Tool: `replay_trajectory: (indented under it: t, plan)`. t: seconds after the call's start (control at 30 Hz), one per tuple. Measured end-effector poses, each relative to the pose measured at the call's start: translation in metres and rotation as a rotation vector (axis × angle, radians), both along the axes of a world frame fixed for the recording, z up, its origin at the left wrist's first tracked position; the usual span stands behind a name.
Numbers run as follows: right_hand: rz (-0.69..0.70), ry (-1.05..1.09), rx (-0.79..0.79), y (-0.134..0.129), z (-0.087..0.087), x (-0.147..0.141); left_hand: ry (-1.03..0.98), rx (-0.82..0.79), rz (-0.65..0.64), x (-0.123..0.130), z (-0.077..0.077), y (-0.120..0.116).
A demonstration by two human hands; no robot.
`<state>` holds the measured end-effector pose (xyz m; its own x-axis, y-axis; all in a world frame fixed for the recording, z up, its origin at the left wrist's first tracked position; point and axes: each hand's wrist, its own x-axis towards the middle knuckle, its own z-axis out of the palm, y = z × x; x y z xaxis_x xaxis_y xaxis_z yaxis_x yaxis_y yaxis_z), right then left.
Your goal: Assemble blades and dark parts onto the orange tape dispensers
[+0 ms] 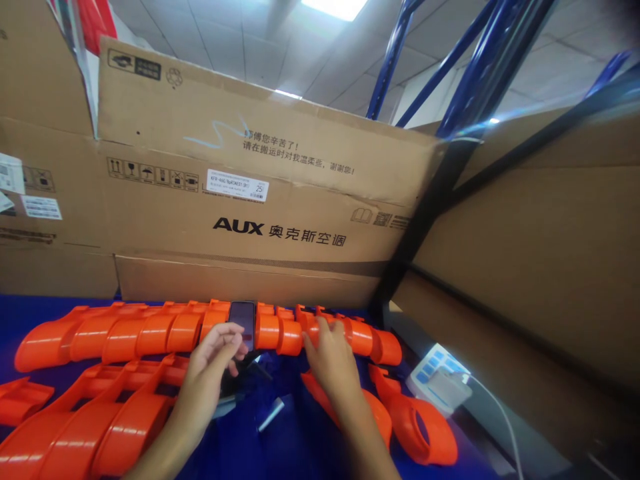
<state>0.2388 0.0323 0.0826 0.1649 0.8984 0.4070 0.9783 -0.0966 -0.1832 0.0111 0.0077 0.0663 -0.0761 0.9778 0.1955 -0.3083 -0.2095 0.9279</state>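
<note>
A long row of nested orange plastic parts (pixel 150 333) lies on the blue table cover (pixel 280 440) along the cardboard boxes. A dark phone (pixel 243 319) stands propped among them. My left hand (pixel 213 363) has its fingertips on the phone's lower edge. My right hand (pixel 330 357) rests with fingers bent on the orange parts (pixel 360 333) just right of the phone. Whether the fingers grip a part cannot be made out.
Large cardboard boxes (pixel 260 200) marked AUX wall in the far side. More orange parts (pixel 80 427) lie at the front left, and loose ones (pixel 423 430) at the right. A white device with a cable (pixel 440 380) sits by blue shelf posts (pixel 480 73).
</note>
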Motion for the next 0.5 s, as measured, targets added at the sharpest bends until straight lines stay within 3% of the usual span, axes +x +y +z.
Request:
replay_trajectory:
  t: [0.3, 0.5]
  plan:
    - [-0.05, 0.026, -0.103, -0.0006, 0.0045, -0.0101, -0.004, -0.013, -0.017, 0.0008, 0.0039, -0.0005]
    - [-0.041, 0.088, -0.041, 0.0064, 0.0014, -0.0102, 0.009, -0.009, -0.027, -0.0008, 0.0036, 0.0007]
